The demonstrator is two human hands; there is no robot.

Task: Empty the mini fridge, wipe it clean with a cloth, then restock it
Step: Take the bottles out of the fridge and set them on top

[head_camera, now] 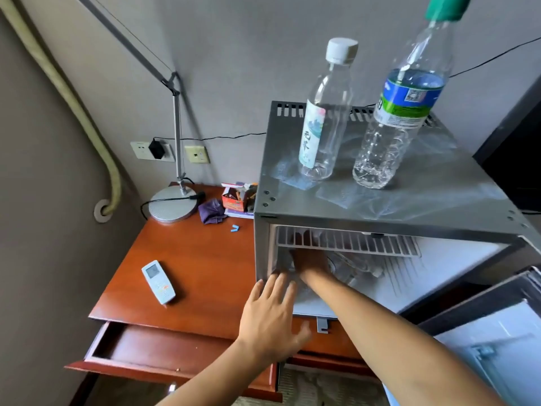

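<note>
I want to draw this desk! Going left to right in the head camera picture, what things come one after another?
Hose → remote → lamp base → purple cloth → snack box → white-cap bottle → green-cap bottle.

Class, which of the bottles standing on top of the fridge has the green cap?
The right-hand bottle, with the blue-and-green label; the left-hand bottle has a white cap.

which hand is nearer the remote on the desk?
Left. The left hand hovers open at the fridge front, just right of the remote. The right hand is farther, inside the fridge.
</note>
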